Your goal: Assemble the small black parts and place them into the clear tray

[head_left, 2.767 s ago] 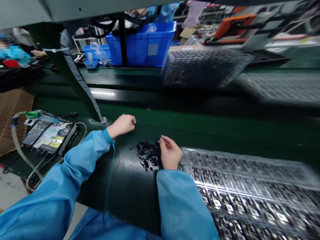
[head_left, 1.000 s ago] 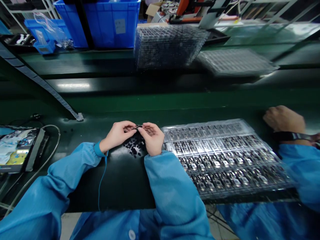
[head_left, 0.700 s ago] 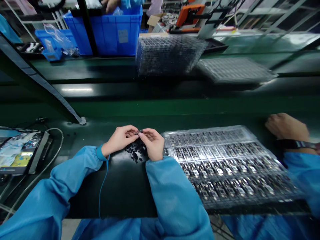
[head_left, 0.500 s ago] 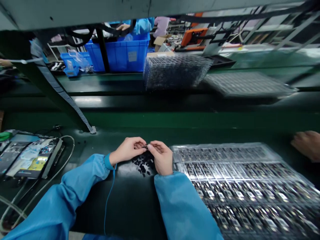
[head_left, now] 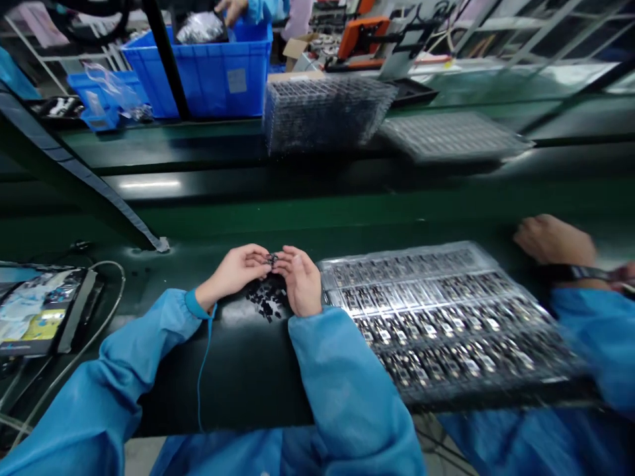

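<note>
My left hand (head_left: 241, 268) pinches a small dark electronic part (head_left: 271, 259) between thumb and fingertips, above the bench. Close against it on the right is my right hand (head_left: 302, 283), its fingertips at the part and its thumb drawn back over the fingers. Whatever lies under that thumb is too small to make out. Just below both hands, a scatter of small black pieces (head_left: 268, 301) lies on the dark bench. A blue wrist strap with a thin cord (head_left: 203, 377) circles my left wrist.
Right of my hands lies a clear tray (head_left: 397, 258) holding rows of small electronic parts. A co-worker's hand (head_left: 555, 239) rests beyond its right edge. Stacked clear trays (head_left: 327, 116) and a blue bin (head_left: 218, 79) stand across the bench. Leftward are a taped box (head_left: 40, 317) and a cable.
The view has shifted, showing more of the co-worker's arm at right. My right thumb has moved back from the small part, while my left fingers still hold it.
</note>
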Demonstrator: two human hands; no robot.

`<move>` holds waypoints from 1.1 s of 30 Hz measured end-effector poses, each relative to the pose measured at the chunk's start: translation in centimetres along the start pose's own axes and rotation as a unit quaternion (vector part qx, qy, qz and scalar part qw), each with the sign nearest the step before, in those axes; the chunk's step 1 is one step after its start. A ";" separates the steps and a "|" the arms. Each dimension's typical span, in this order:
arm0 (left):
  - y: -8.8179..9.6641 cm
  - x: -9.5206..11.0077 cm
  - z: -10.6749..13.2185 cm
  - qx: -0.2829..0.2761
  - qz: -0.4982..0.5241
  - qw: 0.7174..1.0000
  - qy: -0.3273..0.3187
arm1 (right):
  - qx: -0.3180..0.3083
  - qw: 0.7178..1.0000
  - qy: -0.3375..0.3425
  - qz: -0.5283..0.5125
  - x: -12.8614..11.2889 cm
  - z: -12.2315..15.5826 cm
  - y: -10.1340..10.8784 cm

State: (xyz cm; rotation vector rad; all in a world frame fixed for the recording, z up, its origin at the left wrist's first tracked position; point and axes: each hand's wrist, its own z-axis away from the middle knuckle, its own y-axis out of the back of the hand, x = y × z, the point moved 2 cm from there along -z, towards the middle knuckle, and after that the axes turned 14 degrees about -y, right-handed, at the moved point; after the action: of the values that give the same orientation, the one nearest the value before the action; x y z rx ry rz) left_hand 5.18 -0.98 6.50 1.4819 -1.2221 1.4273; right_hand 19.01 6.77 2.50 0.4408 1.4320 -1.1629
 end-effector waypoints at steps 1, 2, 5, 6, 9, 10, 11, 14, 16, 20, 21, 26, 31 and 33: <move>0.1 0.1 -0.1 0.014 0.011 1.000 -0.002 | 0.000 1.000 -0.002 -0.012 -0.3 0.1 -0.1; 0.3 0.3 -0.2 0.025 0.020 0.999 -0.002 | 0.005 1.000 -0.004 -0.013 -0.6 0.3 -0.1; 0.5 0.9 -0.2 0.040 0.034 0.999 0.006 | 0.009 0.998 -0.009 0.055 -1.4 1.1 -0.5; 0.5 1.2 -0.2 0.044 0.034 0.998 0.007 | -0.002 0.996 -0.011 0.088 -1.5 1.5 -0.8; 0.5 1.8 0.1 0.056 0.025 0.998 0.002 | -0.015 0.987 -0.001 0.160 -1.9 2.8 -1.8; 0.5 1.9 0.3 0.059 0.022 0.998 -0.001 | -0.004 0.985 0.011 0.175 -2.1 3.2 -2.1; 0.4 2.0 0.4 0.060 0.020 0.998 -0.004 | 0.014 0.981 0.026 0.189 -2.3 3.6 -2.5; 0.3 2.3 0.8 0.064 0.008 0.998 -0.024 | 0.066 0.964 0.087 0.244 -3.0 4.4 -3.2; 0.2 2.4 0.9 0.072 -0.002 0.997 -0.035 | 0.087 0.947 0.126 0.281 -3.4 4.6 -3.4; -0.1 2.7 1.3 0.080 -0.005 0.996 -0.042 | 0.104 0.925 0.164 0.327 -4.0 5.2 -3.5; -0.2 2.8 1.5 0.076 -0.004 0.996 -0.045 | 0.102 0.922 0.168 0.335 -4.2 5.4 -3.5; -0.4 2.8 1.5 0.014 -0.027 0.999 -0.045 | 0.126 0.924 0.145 0.330 -6.4 6.8 -1.2; 2.6 1.3 -0.7 0.044 -0.164 0.981 -0.096 | 0.203 0.931 0.031 0.303 -10.3 7.4 7.0; 4.7 0.1 -1.9 0.083 -0.230 0.963 -0.112 | 0.251 0.913 -0.032 0.318 -11.5 7.3 11.0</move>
State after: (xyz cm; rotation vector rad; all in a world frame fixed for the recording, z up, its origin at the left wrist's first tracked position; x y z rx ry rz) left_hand 0.19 -0.52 6.31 1.9336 -0.8175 1.0875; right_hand 34.68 9.44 9.89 1.1256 0.8046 -0.9709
